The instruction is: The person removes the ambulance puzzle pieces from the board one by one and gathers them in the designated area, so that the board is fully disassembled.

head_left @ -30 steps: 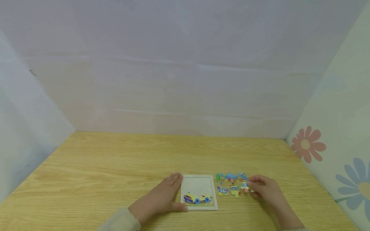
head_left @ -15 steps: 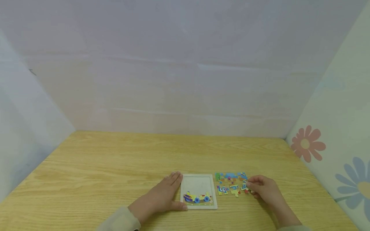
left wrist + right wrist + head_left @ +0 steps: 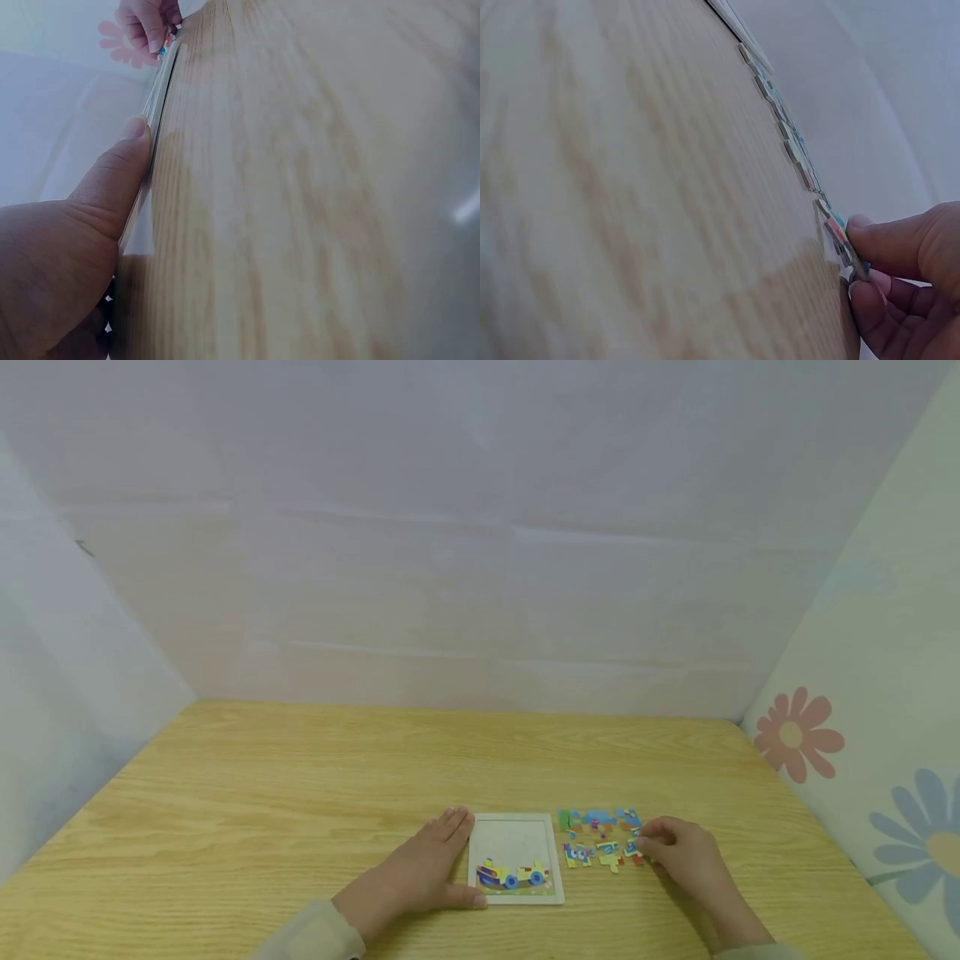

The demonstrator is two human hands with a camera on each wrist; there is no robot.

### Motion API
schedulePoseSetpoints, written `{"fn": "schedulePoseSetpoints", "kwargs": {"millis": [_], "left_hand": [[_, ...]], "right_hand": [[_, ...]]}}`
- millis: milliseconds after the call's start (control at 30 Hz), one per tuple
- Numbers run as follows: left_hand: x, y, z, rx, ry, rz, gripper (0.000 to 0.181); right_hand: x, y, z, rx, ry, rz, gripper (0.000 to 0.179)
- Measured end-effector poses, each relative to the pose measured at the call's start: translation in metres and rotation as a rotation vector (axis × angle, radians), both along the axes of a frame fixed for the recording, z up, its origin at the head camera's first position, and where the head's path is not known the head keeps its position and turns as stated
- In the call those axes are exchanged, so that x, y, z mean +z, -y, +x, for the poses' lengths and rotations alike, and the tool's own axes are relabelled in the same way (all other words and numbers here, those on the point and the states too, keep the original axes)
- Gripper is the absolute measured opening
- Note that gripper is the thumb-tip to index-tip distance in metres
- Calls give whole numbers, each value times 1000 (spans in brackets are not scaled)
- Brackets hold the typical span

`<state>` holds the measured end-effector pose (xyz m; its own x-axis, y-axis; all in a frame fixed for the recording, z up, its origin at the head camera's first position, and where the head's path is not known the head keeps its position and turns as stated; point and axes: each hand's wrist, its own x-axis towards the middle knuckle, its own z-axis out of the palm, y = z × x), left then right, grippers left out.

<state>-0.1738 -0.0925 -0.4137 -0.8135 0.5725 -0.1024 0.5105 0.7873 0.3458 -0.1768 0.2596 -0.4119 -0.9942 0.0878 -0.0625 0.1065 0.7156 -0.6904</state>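
Two hands are at the bench (image 3: 300, 777): in the head view, the left hand (image 3: 420, 870) lies with straight fingers along the left side of the puzzle frame (image 3: 521, 900); the loose pieces (image 3: 609, 852) lie just right of it, their rows running left to right, and the right hand (image 3: 686, 856), at their right end, is nearer. The left wrist view shows the thumb touching the frame's edge. In the right wrist view, thumb and finger pinch an end piece (image 3: 841, 238).

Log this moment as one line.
left hand: touches frame | right hand: pinches puzzle piece | frame: bottom part filled | loose pieces: beside frame
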Motion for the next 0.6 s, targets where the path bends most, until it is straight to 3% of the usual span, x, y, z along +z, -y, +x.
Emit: {"fn": "schedulePoseSetpoints", "kwargs": {"millis": [200, 600], "left_hand": [[-1, 0, 0, -1, 0, 7, 105], [-1, 0, 0, -3, -11, 10, 104]], "right_hand": [[1, -2, 1, 31, -17, 77, 20], [8, 0, -1, 5, -14, 33, 28]]}}
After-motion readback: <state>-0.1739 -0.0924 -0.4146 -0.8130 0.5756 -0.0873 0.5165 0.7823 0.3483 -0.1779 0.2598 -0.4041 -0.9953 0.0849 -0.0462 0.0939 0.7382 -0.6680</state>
